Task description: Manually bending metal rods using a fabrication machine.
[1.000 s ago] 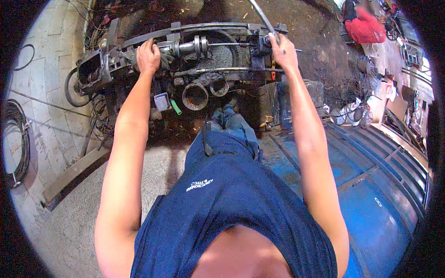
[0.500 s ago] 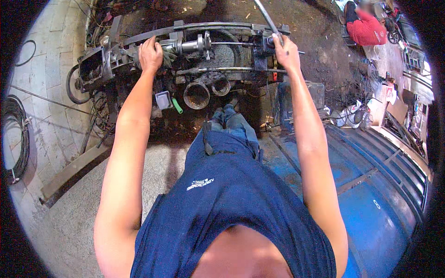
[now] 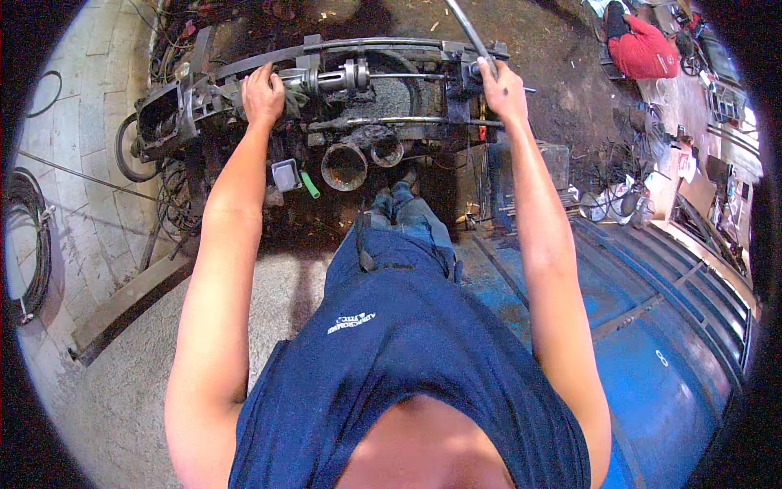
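In front of me stands a dark, greasy metal machine with long steel rods [image 3: 375,42]. My left hand [image 3: 264,99] lies over its housing on the left. Those fingers bend down over the far side, and what is under them is hidden. Just right of this hand a bright slotted spindle [image 3: 342,77] points along the machine, in line with a thin steel rod [image 3: 407,77]. My right hand [image 3: 504,91] is closed round the near end of a long metal bar [image 3: 464,23], by a dark block [image 3: 463,77]. The bar slants up and away to the left.
Below the machine are two round metal openings [image 3: 344,167], a pale plastic container [image 3: 285,175] and a green tube [image 3: 310,185]. A blue metal panel [image 3: 652,326] lies at right. Coiled black cable [image 3: 32,244] is at far left. Another person in red [image 3: 645,53] sits far right.
The spindle has turned: bolt-like parts that stuck out from it have swung round, and a slot now faces up. Both hands keep nearly the same places.
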`<state>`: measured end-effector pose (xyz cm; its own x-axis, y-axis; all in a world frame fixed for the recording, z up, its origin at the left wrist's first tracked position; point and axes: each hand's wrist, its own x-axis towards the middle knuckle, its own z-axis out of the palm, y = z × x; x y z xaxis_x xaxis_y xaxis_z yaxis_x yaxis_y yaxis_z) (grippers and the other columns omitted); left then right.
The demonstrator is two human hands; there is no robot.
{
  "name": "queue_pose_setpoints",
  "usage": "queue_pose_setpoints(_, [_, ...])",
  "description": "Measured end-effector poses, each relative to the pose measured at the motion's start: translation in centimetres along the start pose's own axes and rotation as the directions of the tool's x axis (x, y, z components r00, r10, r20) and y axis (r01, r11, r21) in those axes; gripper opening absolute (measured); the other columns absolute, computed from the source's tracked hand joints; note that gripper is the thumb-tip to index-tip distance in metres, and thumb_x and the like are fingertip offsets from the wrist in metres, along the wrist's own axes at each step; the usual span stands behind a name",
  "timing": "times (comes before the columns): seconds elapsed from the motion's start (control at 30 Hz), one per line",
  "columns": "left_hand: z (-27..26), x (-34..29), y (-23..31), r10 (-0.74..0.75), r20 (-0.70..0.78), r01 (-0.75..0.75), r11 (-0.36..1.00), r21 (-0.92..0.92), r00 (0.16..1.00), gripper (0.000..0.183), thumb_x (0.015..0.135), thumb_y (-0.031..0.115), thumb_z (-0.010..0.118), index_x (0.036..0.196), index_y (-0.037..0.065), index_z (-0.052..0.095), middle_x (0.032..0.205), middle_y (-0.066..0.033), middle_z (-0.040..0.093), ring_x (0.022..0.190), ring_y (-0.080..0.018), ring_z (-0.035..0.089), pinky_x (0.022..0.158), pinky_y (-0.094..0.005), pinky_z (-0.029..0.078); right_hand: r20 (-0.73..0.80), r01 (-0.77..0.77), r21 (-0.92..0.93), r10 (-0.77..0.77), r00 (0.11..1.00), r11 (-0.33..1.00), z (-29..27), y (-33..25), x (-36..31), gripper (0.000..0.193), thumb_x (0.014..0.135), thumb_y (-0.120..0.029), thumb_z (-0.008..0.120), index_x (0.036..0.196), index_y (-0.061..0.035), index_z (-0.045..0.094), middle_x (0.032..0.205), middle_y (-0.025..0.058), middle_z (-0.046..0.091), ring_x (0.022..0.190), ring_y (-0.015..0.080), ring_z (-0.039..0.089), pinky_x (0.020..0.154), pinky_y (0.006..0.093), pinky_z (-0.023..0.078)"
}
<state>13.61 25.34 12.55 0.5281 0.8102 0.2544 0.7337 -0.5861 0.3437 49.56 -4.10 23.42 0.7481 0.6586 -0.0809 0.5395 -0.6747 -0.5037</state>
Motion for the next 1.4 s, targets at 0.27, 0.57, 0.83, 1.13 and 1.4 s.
queue_pose_setpoints(0.27, [-0.3,0.1,0.5,-0.001,0.012,0.001,1.000,-0.013,1.000,0.040,0.090,0.026,0.045,0.119,0.004,0.061,0.122,-0.0139,0.060,0.118,-0.0279,0.052,0.109,-0.0428,0.031,-0.013,0.013,0.012,-0.012,1.000,1.000,-0.1,0.4,0.1,0.062,0.090,-0.055,0.047,0.115,0.0010,0.062,0.101,0.0297,0.064,0.101,0.0429,0.061,0.088,0.0473,0.047])
queue_pose_setpoints(0.57, [-0.6,0.0,0.6,-0.002,0.018,0.002,1.000,0.016,1.000,0.040,0.089,0.025,0.046,0.119,0.004,0.061,0.122,-0.0133,0.061,0.117,-0.0284,0.053,0.108,-0.0433,0.032,0.018,0.013,0.009,-0.013,1.000,1.000,-0.5,0.2,0.1,0.063,0.090,-0.056,0.046,0.111,0.0008,0.063,0.096,0.0302,0.064,0.097,0.0436,0.062,0.085,0.0480,0.048])
queue_pose_setpoints(0.83, [-0.7,-0.1,0.8,0.002,-0.002,-0.002,1.000,0.010,1.000,0.039,0.089,0.026,0.046,0.117,0.004,0.061,0.120,-0.0136,0.061,0.115,-0.0290,0.054,0.107,-0.0436,0.032,0.005,-0.002,0.015,0.002,1.000,1.000,-0.5,0.5,0.1,0.061,0.090,-0.056,0.046,0.110,-0.0010,0.064,0.096,0.0295,0.064,0.097,0.0439,0.061,0.084,0.0481,0.048])
queue_pose_setpoints(1.13, [-0.2,0.0,0.3,-0.008,0.012,0.007,1.000,0.029,1.000,0.039,0.089,0.027,0.047,0.118,0.004,0.061,0.121,-0.0128,0.061,0.117,-0.0271,0.053,0.108,-0.0426,0.031,0.014,-0.035,0.009,0.034,0.999,0.999,-0.5,0.4,0.1,0.062,0.089,-0.057,0.047,0.110,-0.0012,0.064,0.097,0.0288,0.065,0.098,0.0435,0.062,0.085,0.0477,0.048])
queue_pose_setpoints(1.4, [-0.5,0.0,0.7,0.001,0.020,-0.001,1.000,0.026,1.000,0.039,0.089,0.026,0.046,0.118,0.004,0.061,0.121,-0.0125,0.061,0.117,-0.0274,0.053,0.108,-0.0434,0.032,-0.030,-0.033,-0.016,0.033,0.999,0.999,-0.2,0.8,0.2,0.062,0.090,-0.057,0.048,0.109,0.0005,0.063,0.092,0.0294,0.064,0.097,0.0427,0.062,0.083,0.0440,0.047])
